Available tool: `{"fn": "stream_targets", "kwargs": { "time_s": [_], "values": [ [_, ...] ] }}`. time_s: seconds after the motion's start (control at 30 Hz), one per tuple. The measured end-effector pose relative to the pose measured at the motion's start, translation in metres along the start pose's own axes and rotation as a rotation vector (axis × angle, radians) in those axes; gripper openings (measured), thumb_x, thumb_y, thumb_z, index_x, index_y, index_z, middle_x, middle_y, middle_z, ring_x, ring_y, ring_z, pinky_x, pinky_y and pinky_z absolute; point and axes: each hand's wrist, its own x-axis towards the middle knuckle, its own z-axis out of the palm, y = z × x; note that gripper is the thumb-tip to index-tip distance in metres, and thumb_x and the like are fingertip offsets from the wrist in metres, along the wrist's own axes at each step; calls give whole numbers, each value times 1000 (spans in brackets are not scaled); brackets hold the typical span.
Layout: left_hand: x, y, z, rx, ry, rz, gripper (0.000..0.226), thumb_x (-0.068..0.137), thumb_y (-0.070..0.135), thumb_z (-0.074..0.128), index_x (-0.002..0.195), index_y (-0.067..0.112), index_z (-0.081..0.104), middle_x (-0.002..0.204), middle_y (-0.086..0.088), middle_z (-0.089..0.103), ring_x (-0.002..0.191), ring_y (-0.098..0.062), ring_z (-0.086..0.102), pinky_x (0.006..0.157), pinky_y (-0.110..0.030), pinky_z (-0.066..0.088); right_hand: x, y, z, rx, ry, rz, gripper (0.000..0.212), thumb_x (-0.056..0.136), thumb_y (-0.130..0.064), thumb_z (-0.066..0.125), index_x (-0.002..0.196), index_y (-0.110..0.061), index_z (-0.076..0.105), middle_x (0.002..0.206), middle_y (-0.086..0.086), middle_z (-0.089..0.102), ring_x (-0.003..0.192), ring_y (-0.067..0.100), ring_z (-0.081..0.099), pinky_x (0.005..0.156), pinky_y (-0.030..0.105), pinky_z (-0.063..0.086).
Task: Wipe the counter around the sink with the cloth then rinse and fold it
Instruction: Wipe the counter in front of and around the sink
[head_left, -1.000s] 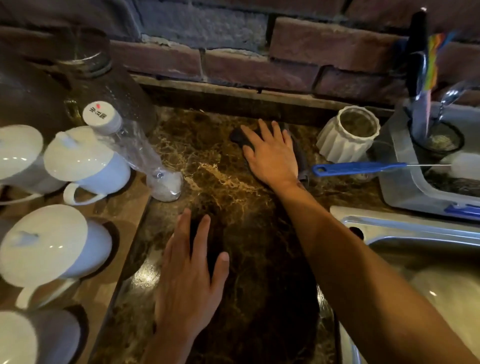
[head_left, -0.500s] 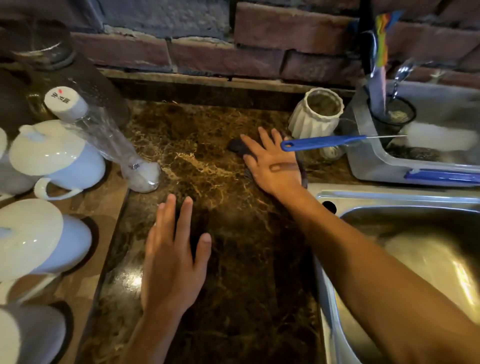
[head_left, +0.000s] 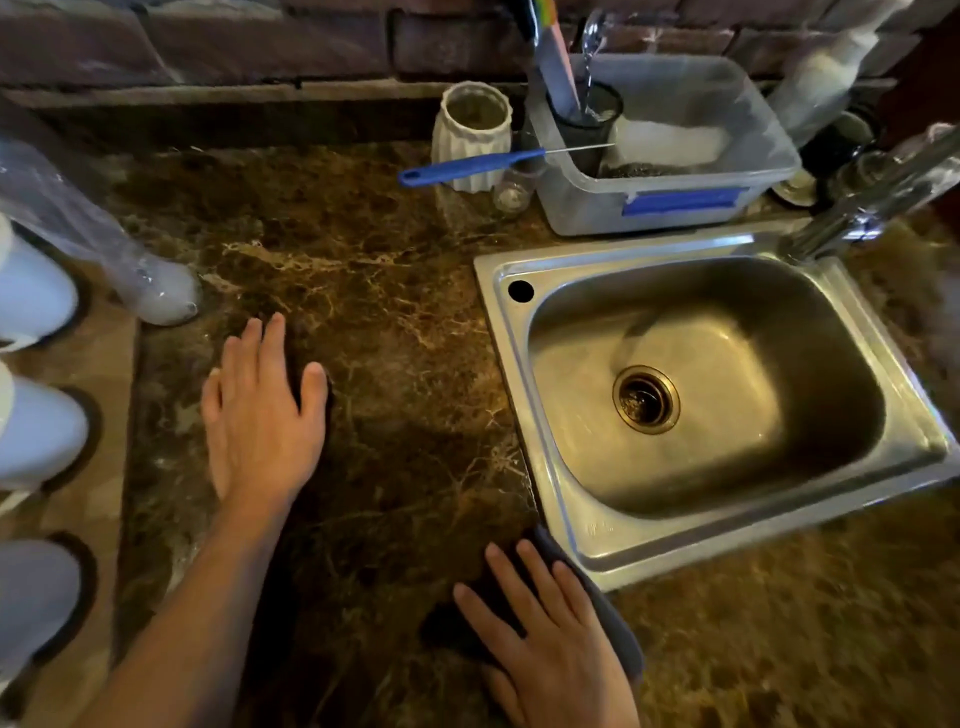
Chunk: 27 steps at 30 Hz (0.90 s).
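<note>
The cloth (head_left: 597, 608) lies flat on the desk (head_left: 395, 322) at the sink's (head_left: 706, 379) near-left corner, pinned under the right hand (head_left: 550, 644); its fingers are straight and spread, pressing rather than gripping, likely so the whole palm drives the wipe; the left hand (head_left: 260, 415) rests flat on the desk towards its left edge, fingers straight, holding nothing, probably as a brace; at the desk's back edge stand a white vase (head_left: 470, 130) and a tub (head_left: 670, 150), with a blue brush (head_left: 467, 167) across them; rinsing and folding seem not yet begun.

Left hand (head_left: 262, 415) and right hand (head_left: 556, 644) lie flat (fingers straight).
</note>
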Motion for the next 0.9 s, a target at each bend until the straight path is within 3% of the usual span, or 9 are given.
{"fn": "stream_targets", "kwargs": {
  "time_s": [0.17, 0.4, 0.47, 0.53, 0.67, 0.77, 0.83, 0.9],
  "values": [
    [-2, 3, 3, 56, -12, 14, 55, 104, 44, 34, 152, 20, 30, 160, -8, 33, 151, -30, 21, 121, -54, 18, 11, 8, -12, 76, 95, -18, 61, 96, -55, 43, 154, -37, 34, 162, 3, 35, 149, 29, 32, 120, 45, 15],
    [-37, 43, 16, 9, 1, 4, 49, 103, 34, 40, 147, 11, 39, 157, -17, 33, 148, -33, 26, 120, -55, 22, 146, 84, -44, 369, 254, 143, 52, 106, -36, 37, 156, -21, 34, 164, 12, 27, 152, 35, 20, 121, 54, 25],
    [-50, 77, 32, 7, -38, 92, 48, 103, 34, 40, 146, 14, 41, 158, -15, 33, 148, -31, 26, 120, -53, 23, 131, 79, -44, 484, 258, 218, 57, 106, -38, 37, 159, -26, 21, 167, 9, 19, 152, 29, 22, 121, 50, 28],
    [-52, 104, 46, -7, -66, 160, 49, 103, 35, 40, 148, 17, 40, 162, -12, 28, 151, -28, 21, 121, -49, 20, 78, 70, -38, 448, 223, 239, 59, 105, -48, 30, 159, -30, 15, 167, 6, 20, 148, 25, 32, 119, 45, 36],
    [-39, 125, 63, 68, -78, 150, 53, 104, 40, 30, 153, 19, 34, 165, -8, 20, 153, -25, 14, 123, -47, 15, -12, 77, -21, 203, 106, 143, 61, 100, -57, 28, 156, -33, 26, 163, 2, 31, 149, 28, 34, 118, 47, 32],
    [-37, 128, 68, 115, -89, 117, 55, 104, 44, 22, 155, 23, 30, 166, -1, 21, 154, -21, 10, 124, -44, 9, 12, 83, -21, 189, 112, 70, 62, 100, -57, 31, 156, -33, 25, 165, 4, 28, 150, 29, 31, 117, 45, 31],
    [-37, 129, 68, 108, -82, 107, 54, 104, 43, 23, 153, 22, 33, 165, 1, 24, 154, -20, 11, 123, -43, 10, 55, 92, -25, 386, 182, -10, 61, 103, -54, 30, 159, -36, 12, 170, 3, 6, 155, 25, 15, 119, 41, 28],
    [-35, 127, 68, 126, -60, 123, 54, 104, 41, 24, 151, 20, 37, 163, -1, 28, 153, -22, 16, 122, -45, 15, 106, 106, -32, 701, 191, 5, 61, 106, -46, 36, 160, -36, 9, 170, -2, -5, 155, 17, 11, 122, 41, 30]
  ]
}}
